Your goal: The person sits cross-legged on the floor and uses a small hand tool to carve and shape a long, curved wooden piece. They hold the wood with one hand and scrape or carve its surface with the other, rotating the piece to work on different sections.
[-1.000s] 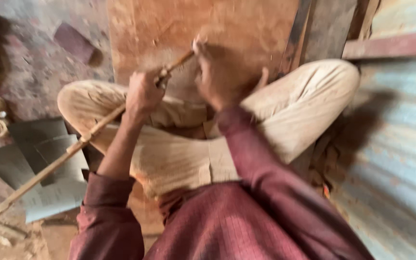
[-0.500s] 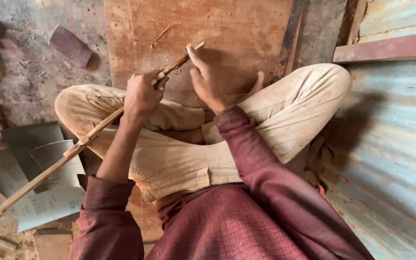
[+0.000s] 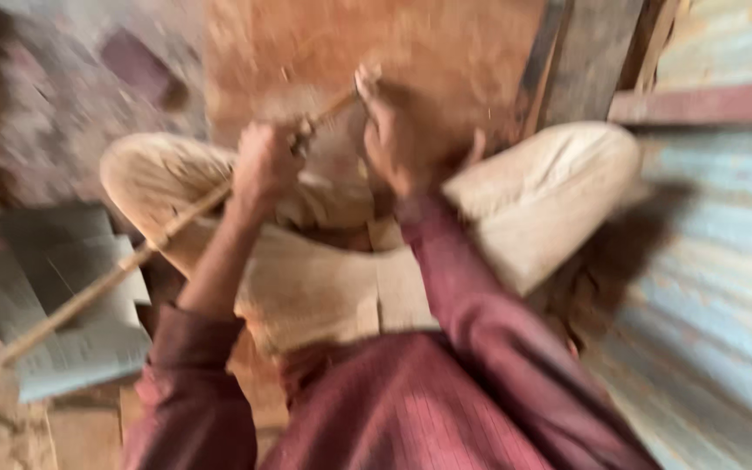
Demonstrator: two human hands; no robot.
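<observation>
Left hand (image 3: 265,164) in a closed grip around a long thin stick (image 3: 124,270), running from 8 o'clock up to 1 o'clock over the crossed legs. Right hand (image 3: 398,139) at 12 o'clock, fingers pinching the stick's upper tip above the reddish wooden board (image 3: 376,43). Grey paper sheets (image 3: 71,296) on the floor at 9 o'clock; heavy blur throughout.

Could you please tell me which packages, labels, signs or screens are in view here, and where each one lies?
No packages, labels, signs or screens show clearly.
Grey sheets: flat on the floor at left, under the long cane held by the left hand; too blurred to tell if printed.
</observation>
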